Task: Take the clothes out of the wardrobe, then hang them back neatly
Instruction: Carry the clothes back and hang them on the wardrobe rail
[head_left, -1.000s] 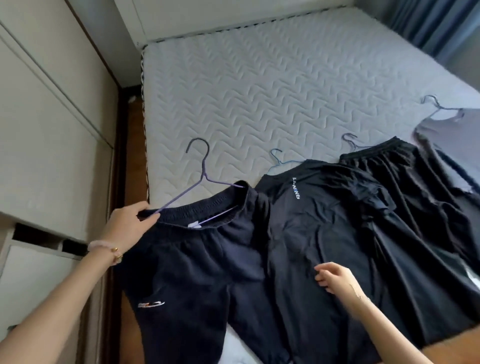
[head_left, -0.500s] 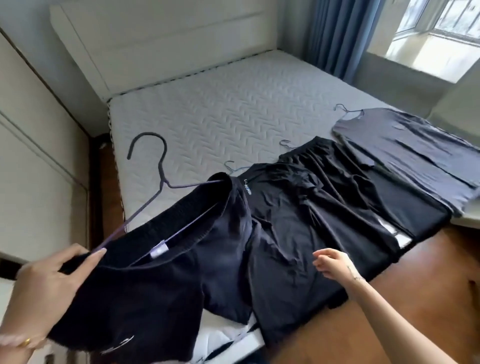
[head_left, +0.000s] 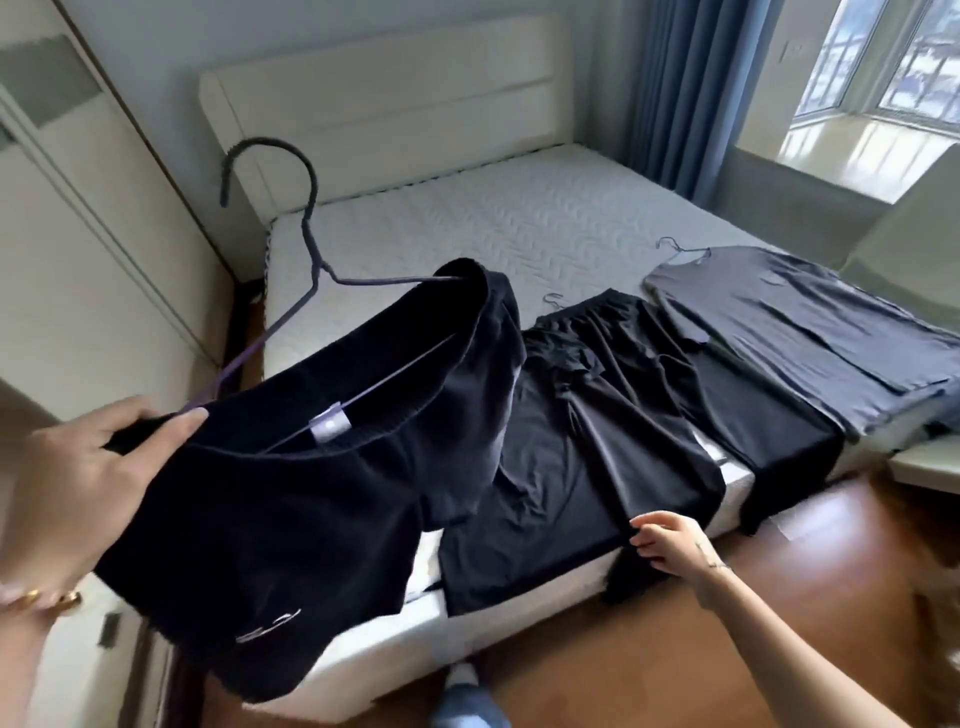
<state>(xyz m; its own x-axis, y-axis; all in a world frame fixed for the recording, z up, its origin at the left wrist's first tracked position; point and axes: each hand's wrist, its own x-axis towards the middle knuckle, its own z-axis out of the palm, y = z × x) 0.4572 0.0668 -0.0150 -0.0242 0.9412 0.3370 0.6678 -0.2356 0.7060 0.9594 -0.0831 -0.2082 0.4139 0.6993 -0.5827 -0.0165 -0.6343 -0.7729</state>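
Wardrobe (head_left: 78, 270) to my left, bed (head_left: 519, 218) ahead, blue curtain (head_left: 680, 88) behind. Navy shorts (head_left: 311, 467), pale logo near hem, on purple hanger (head_left: 319, 269), held up over the mattress edge, hiding part of a black top (head_left: 545, 467); my left hand (head_left: 78, 483) grips their waistband. Right hand (head_left: 670, 545) curled at the hem of the black trousers (head_left: 639, 405), pinching or not I cannot tell. Garments: four, grey top (head_left: 805, 332) included. Hanger hooks seen: three

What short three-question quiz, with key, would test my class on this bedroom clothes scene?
1. True or false: the purple wire hanger holding the dark navy shorts lies flat on the white quilted mattress.
2. Which hand grips those shorts?
3. The grey T-shirt is: A) spread flat; B) rolled up; C) being worn.
Key: 1 false; 2 the left hand; 3 A.
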